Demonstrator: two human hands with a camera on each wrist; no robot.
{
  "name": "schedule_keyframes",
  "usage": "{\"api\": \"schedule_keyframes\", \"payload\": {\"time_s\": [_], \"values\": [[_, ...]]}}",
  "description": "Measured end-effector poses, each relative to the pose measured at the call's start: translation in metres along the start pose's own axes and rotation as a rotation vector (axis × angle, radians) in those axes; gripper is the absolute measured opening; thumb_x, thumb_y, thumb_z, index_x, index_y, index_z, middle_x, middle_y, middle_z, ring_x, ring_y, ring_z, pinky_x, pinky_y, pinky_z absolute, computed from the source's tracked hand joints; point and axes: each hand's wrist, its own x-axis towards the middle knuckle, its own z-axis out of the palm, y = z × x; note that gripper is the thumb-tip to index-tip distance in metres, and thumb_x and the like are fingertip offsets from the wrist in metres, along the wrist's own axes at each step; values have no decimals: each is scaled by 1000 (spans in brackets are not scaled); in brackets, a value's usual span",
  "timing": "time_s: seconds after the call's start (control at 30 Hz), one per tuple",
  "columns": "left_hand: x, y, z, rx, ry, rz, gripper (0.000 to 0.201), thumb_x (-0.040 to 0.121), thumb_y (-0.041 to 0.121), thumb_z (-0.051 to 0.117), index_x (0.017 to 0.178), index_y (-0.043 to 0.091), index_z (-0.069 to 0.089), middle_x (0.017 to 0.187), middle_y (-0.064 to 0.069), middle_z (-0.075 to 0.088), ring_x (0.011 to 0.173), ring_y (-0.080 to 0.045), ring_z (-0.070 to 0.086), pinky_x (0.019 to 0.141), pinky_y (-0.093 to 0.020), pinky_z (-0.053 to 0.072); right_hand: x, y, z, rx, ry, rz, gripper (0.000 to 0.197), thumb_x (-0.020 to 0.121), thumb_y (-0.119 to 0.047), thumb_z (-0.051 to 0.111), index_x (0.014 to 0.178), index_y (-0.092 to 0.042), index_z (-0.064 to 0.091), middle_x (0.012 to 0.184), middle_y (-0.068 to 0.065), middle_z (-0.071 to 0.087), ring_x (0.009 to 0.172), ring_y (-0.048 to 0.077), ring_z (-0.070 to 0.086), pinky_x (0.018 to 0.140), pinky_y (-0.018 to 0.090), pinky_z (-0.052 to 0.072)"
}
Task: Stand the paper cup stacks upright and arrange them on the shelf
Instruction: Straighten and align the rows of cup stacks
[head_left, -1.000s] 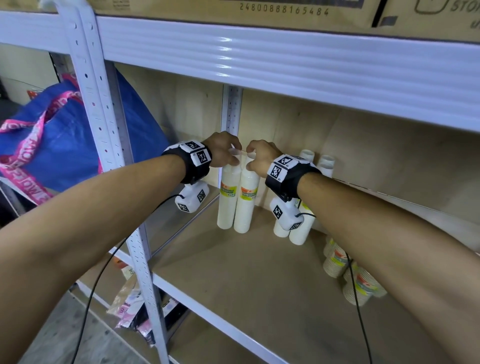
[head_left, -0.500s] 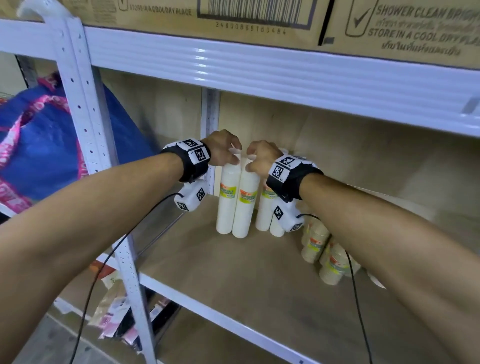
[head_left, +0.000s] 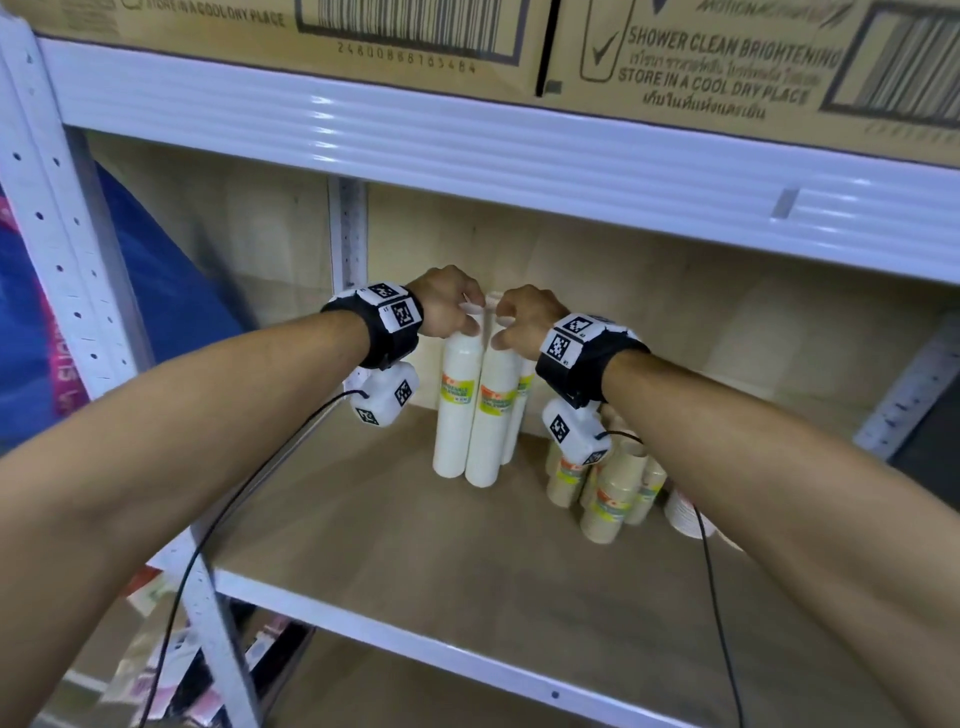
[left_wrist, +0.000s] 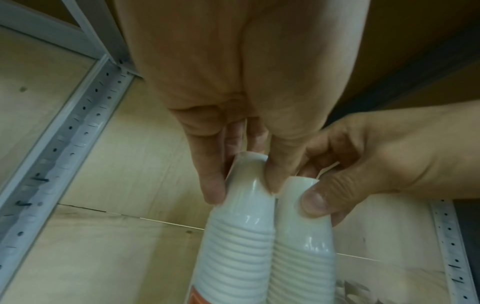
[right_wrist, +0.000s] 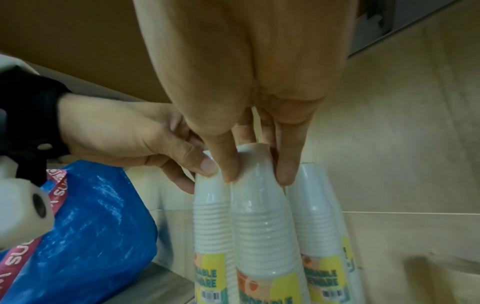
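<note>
Two tall white paper cup stacks stand upright side by side near the back left corner of the wooden shelf (head_left: 395, 530). My left hand (head_left: 467, 322) pinches the top of the left stack (head_left: 453, 415) between fingers and thumb, as the left wrist view shows on the stack (left_wrist: 233, 246). My right hand (head_left: 506, 332) grips the top of the right stack (head_left: 489, 421), seen in the right wrist view with fingers curled round that stack (right_wrist: 262, 226). Another white stack (right_wrist: 317, 216) stands just behind them. Several brown cup stacks (head_left: 608, 493) stand to the right under my right forearm.
A white metal upright (head_left: 67, 249) frames the shelf's left front, with a blue bag (head_left: 171, 301) beyond it. Cardboard boxes (head_left: 701, 67) sit on the shelf above. A white cup stack (head_left: 685, 512) lies partly hidden under my right arm.
The view has swung right and closer. Both hands keep their hold on the tops of the two white stacks, which stay upright in the same corner.
</note>
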Motion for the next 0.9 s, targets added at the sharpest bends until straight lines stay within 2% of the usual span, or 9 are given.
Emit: {"api": "schedule_keyframes", "payload": {"time_s": [0.07, 0.13, 0.27, 0.37, 0.5, 0.57, 0.67, 0.77, 0.9], "values": [[4, 4, 5, -1, -5, 9, 44, 84, 22, 73, 126, 16, 62, 126, -7, 58, 108, -26, 60, 82, -29, 52, -3, 4, -2, -10, 8, 23, 48, 81, -19, 74, 125, -11, 58, 131, 5, 55, 115, 24, 57, 77, 23, 40], [8, 7, 9, -5, -8, 16, 44, 83, 22, 73, 126, 16, 63, 127, -7, 57, 110, -26, 59, 82, -29, 51, -3, 9, -3, -18, 8, 32, 45, 81, -20, 75, 122, -11, 59, 128, 7, 56, 113, 24, 57, 75, 23, 38], [16, 8, 17, -20, -11, 9, 47, 82, 23, 75, 126, 16, 63, 128, -7, 57, 109, -27, 60, 78, -27, 48, -4, 14, -3, -19, 0, 44, 40, 81, -18, 74, 117, -12, 61, 127, 8, 58, 112, 25, 58, 75, 24, 39], [19, 8, 20, -32, -8, 3, 46, 81, 23, 76, 125, 17, 63, 128, -7, 58, 107, -27, 61, 76, -26, 47, -6, 17, -5, 18, -4, 29, 45, 83, -14, 73, 125, -12, 59, 128, 5, 57, 117, 22, 56, 77, 21, 36], [22, 7, 23, -9, -5, 14, 48, 82, 23, 74, 128, 17, 61, 133, -5, 54, 115, -25, 56, 85, -30, 49, -5, 19, -4, 41, -21, 20, 45, 84, -13, 71, 127, -12, 58, 129, 4, 57, 118, 21, 55, 78, 20, 36], [23, 6, 24, -13, -10, 17, 48, 83, 22, 74, 129, 17, 61, 133, -5, 55, 114, -24, 56, 85, -29, 49, -5, 19, -4, 48, -26, 16, 45, 84, -12, 71, 126, -12, 58, 129, 5, 57, 118, 21, 55, 78, 19, 36], [25, 4, 26, -17, -13, 11, 47, 83, 23, 74, 128, 18, 60, 135, -5, 54, 117, -24, 55, 91, -32, 49, -3, 21, -3, 58, -19, 11, 44, 84, -11, 70, 126, -12, 57, 122, 5, 58, 117, 21, 55, 77, 19, 35], [25, 3, 28, -18, -23, 14, 47, 84, 20, 72, 129, 16, 60, 138, -4, 52, 121, -24, 53, 89, -27, 45, -3, 22, -1, 50, -17, 21, 50, 84, -12, 71, 131, -12, 55, 127, 6, 57, 118, 21, 55, 77, 19, 35], [25, 2, 32, -26, -27, 10, 47, 85, 21, 72, 130, 18, 59, 137, -5, 52, 120, -24, 53, 90, -29, 46, 0, 23, 3, 31, -5, 26, 44, 82, -17, 73, 124, -12, 58, 126, 6, 59, 112, 21, 57, 76, 22, 36]]}}
